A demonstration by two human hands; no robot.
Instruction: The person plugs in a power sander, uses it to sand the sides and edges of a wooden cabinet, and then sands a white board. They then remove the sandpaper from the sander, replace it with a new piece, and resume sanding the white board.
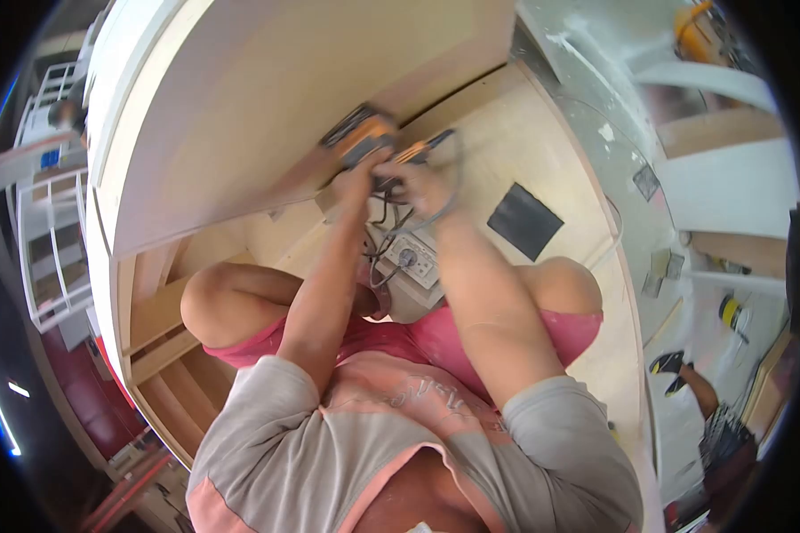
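An orange-and-black power sander point(362, 135) is against the lower part of the upright wooden panel point(320, 80). My left hand point(357, 180) is closed around its near side. My right hand point(420, 188) grips close beside it, at an orange-and-black handle-like part point(427, 147) with a grey cable curving away. Motion blur hides the fingertips and how the two orange parts join. Below my hands, dark cords run down to a white power strip point(415, 256) with a plug in it, between my legs. A black square sheet point(525, 222) lies flat to the right.
I sit inside a wooden cabinet, on its pale base board point(587, 213), with open wooden compartments point(173, 391) at the left. White metal racks point(58, 249) stand farther left. Another person's leg point(698, 386) shows at the lower right, near white panels point(729, 186).
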